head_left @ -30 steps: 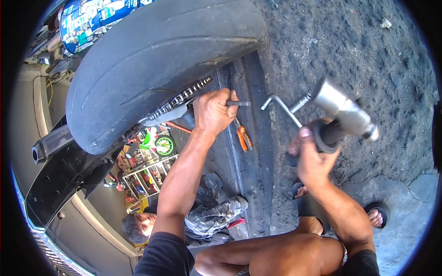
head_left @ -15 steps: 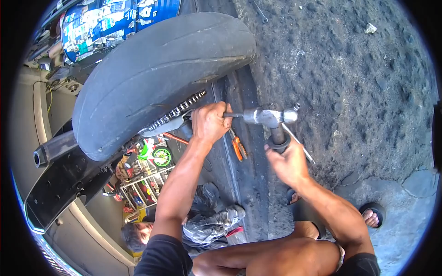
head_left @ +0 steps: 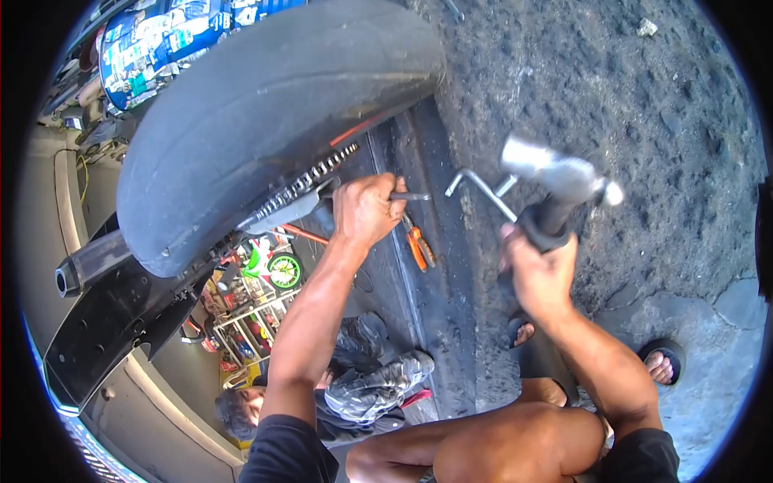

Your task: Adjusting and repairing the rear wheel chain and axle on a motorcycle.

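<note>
Left hand (head_left: 366, 211) is closing around a thin metal rod (head_left: 412, 196), holding it level beside the rear wheel of a motorcycle, just under the wide black tyre (head_left: 266, 121). The rod's free end is pointing toward the right, away from the wheel; its inner end is hidden by the fist, so I cannot tell what it is seated against.

Right hand (head_left: 538, 270) is gripping the dark handle of a hammer (head_left: 560, 181), the grey metal head raised and tilted, standing apart from the rod's free end, not touching it. Fingers are wrapped fully around the handle.

The drive chain (head_left: 310, 187) is running along the underside of the tyre, close to the left knuckles. An exhaust pipe (head_left: 88, 266) is sticking out at the far left.

On the rough ground (head_left: 612, 88) between the two hands, a bent metal wrench (head_left: 479, 187) is lying loose. Pliers with orange handles (head_left: 419, 248) are lying just below the rod. Sandalled feet (head_left: 662, 366) are showing at lower right.

Judging progress: the rod is in place and steadied, the hammer is lifted for a blow, so the driving appears under way but not finished; the wheel is on the bike. How far the rod has gone in cannot be told.
</note>
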`<move>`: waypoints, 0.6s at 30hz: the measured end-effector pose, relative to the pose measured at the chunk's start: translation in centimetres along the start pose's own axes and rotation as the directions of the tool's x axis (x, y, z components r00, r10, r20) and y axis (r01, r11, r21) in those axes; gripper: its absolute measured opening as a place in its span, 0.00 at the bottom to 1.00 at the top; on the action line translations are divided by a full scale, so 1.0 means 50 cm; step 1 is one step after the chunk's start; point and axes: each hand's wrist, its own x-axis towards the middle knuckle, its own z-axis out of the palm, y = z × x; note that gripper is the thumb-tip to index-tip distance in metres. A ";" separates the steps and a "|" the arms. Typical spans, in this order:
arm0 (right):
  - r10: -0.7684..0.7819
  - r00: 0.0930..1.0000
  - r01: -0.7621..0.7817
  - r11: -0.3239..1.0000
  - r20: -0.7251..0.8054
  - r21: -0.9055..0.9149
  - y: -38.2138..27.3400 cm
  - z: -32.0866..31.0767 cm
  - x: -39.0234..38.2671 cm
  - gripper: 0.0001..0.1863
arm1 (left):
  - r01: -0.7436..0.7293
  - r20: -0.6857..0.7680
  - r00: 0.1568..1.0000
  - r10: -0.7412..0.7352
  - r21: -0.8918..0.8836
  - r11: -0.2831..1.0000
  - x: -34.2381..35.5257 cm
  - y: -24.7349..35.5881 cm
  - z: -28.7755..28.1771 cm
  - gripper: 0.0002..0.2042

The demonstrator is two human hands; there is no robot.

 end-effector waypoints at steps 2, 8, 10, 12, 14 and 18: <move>-0.001 0.998 -0.001 1.000 0.066 0.029 -0.010 -0.008 0.007 0.06 | -0.093 -0.042 0.995 0.091 -0.046 0.995 -0.006 0.009 0.006 0.12; -0.022 0.998 0.032 0.986 0.067 -0.164 -0.009 0.029 0.004 0.05 | -0.018 -0.038 0.999 0.017 -0.026 1.000 0.002 0.001 -0.008 0.14; 0.031 0.997 -0.017 0.985 0.076 -0.173 0.009 0.025 -0.003 0.07 | -0.053 -0.073 0.996 0.051 -0.030 0.998 0.007 -0.002 -0.013 0.15; 0.048 0.993 -0.024 0.977 0.111 -0.211 0.021 0.008 -0.008 0.09 | -0.080 -0.097 0.992 0.078 -0.018 0.997 0.011 -0.004 -0.013 0.15; 0.047 0.983 -0.014 0.983 0.179 -0.182 0.017 -0.014 -0.008 0.07 | -0.065 -0.042 0.997 0.064 -0.017 0.998 0.012 -0.004 -0.007 0.15; 0.107 0.994 -0.107 0.987 -0.012 -0.117 -0.043 -0.022 0.001 0.04 | -0.026 -0.041 0.999 0.025 -0.015 1.000 0.013 -0.005 0.001 0.15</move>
